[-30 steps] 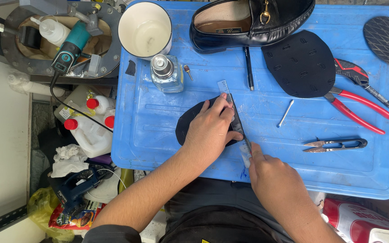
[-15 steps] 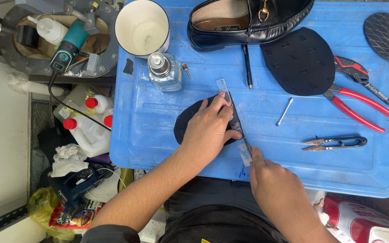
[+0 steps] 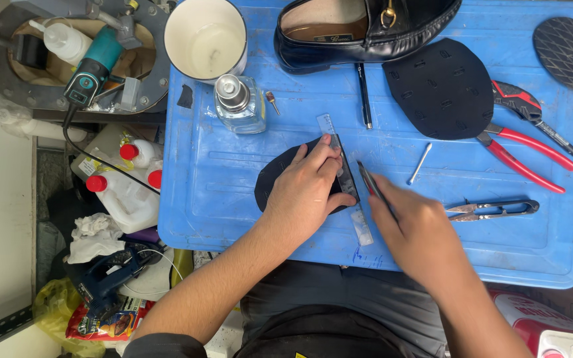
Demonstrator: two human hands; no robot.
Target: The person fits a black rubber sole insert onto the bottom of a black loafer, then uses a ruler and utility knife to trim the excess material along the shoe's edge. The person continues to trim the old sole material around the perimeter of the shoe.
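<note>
My left hand [image 3: 308, 187] presses flat on a clear plastic ruler [image 3: 346, 179] laid over a black rubber sole piece [image 3: 274, 179] on the blue plastic work surface [image 3: 233, 219]. My right hand [image 3: 414, 229] holds a thin dark blade or pen-like tool [image 3: 368, 179], its tip against the ruler's right edge, about halfway along the ruler. The hand is motion-blurred.
A black loafer [image 3: 366, 30], a larger black sole sheet [image 3: 445, 89], red pliers [image 3: 522, 156], thread snips [image 3: 492, 209], a glass bottle [image 3: 239, 103], a white cup [image 3: 205, 38], a pen [image 3: 363, 96] and a round patterned pad [image 3: 570, 53] lie around. Bottles and tools sit left of the surface.
My right hand has moved up along the ruler's edge from its lower end toward the middle. My left hand stays pressed on the ruler.
</note>
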